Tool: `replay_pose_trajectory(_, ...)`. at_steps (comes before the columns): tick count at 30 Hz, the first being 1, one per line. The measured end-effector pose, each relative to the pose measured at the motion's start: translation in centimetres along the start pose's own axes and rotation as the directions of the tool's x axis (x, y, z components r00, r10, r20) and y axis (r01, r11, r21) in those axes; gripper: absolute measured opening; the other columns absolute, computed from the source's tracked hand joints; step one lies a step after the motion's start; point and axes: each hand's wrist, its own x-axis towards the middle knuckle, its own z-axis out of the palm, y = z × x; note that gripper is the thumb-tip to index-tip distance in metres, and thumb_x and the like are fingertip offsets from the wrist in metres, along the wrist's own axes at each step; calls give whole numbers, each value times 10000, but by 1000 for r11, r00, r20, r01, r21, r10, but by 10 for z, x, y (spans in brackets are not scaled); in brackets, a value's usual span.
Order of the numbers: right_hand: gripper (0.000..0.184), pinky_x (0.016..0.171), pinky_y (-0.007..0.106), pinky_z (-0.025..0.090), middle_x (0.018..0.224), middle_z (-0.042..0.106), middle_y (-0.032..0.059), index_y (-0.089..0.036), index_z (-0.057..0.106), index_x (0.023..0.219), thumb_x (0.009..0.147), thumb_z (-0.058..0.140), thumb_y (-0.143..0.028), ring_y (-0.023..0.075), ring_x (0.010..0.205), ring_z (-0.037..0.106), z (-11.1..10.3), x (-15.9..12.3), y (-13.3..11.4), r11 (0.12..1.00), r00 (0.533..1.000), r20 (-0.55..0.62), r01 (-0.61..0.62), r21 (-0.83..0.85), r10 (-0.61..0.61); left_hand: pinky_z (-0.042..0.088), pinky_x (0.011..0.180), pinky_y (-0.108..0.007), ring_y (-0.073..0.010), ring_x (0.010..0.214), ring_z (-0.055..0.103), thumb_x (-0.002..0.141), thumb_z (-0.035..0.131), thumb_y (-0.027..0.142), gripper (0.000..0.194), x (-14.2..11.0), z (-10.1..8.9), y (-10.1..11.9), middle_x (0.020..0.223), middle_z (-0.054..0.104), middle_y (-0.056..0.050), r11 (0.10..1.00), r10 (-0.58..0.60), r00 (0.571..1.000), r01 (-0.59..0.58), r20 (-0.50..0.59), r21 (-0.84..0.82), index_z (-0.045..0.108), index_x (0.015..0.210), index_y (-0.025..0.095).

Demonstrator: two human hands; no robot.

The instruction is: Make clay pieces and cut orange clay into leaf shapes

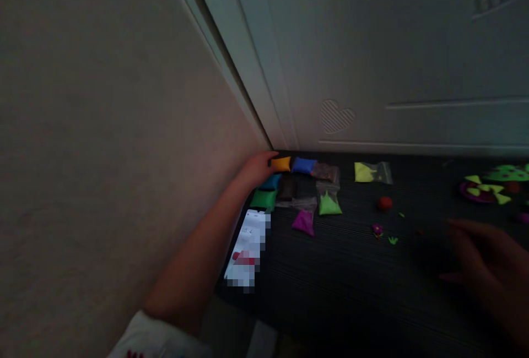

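At the back left corner of the dark table, my left hand (pixel 259 167) has its fingers around the left end of an orange packet of modelling clay (pixel 281 164); some fingertips are hidden. Just below it lie a blue-teal packet (pixel 271 182) and a green packet (pixel 263 199). A blue packet (pixel 305 166) is to the right of the orange one. My right hand (pixel 487 270) hovers over the right side, slightly blurred, thumb and fingers apart with nothing seen between them. Nearest to it are a tiny reddish bit (pixel 419 232) and a small green leaf-like piece (pixel 393 240).
Brown (pixel 326 172), light green (pixel 329 204), purple (pixel 304 222) and yellow (pixel 363 172) clay bags lie about. A lit phone (pixel 248 248) rests at the left edge. Right of centre are a red ball (pixel 384 202) and a purple flower (pixel 377 229). A white panel (pixel 372 60) borders the back.
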Motion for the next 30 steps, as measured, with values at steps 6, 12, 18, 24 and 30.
replay_pose_trajectory(6,159,410,317,458,827,686,50,-314,606,936,785,560,-299,210,547,663,-4,0,-5,996,996,80,34,78,-40,460,920,-404,-229,1074,564,810,607,314,458,37,4,1,1219,572,-91,992,30,965,-60,259,107,506,1231,165)
replay_pose_trajectory(12,146,521,310,523,777,673,37,-287,597,934,807,540,-244,203,593,674,-5,6,-14,983,993,58,89,160,-99,489,854,-417,-211,1017,567,864,532,335,337,48,3,2,1171,557,-85,974,26,938,-101,346,201,533,1157,168)
replay_pose_trajectory(18,129,505,284,533,766,654,33,-229,597,930,833,514,-215,168,572,651,-6,9,-19,971,994,45,91,219,-103,485,862,-426,-214,1029,562,865,530,335,354,47,5,3,1184,550,-90,952,10,928,-123,373,280,518,1178,169)
replay_pose_trajectory(24,157,483,281,529,808,644,24,-229,607,969,853,504,-255,147,566,623,-4,10,-17,962,999,36,-42,271,34,492,845,-412,-207,1008,570,863,534,332,341,62,6,6,1161,561,-85,922,-56,894,-125,446,367,526,1162,167)
replay_pose_trajectory(30,149,565,276,540,787,652,20,-219,602,947,859,481,-220,145,630,633,-7,14,-21,960,999,14,36,277,-42,499,827,-400,-200,993,575,862,537,330,327,79,8,15,1144,565,-83,875,-139,842,-142,522,463,534,1144,165)
